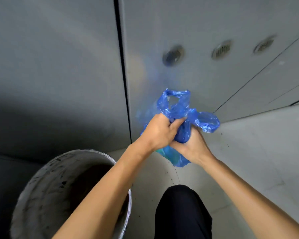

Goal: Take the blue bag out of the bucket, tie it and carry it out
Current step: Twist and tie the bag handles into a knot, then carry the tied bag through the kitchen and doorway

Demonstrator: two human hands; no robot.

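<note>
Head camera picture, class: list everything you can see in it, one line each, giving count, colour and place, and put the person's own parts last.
blue bag: one, blue, held up right of centre, out of the bucket
bucket: one, whitish with dark smears, lower left on the floor
round vents: three, grey metal, in a row on the wall, upper right
wall panels: grey, across the top, with a dark vertical seam
floor: pale tiles, right and bottom
left hand: one, closed on the bag's neck
right hand: one, closed on the bag from below
leg: one, black trousers, bottom centre
</note>
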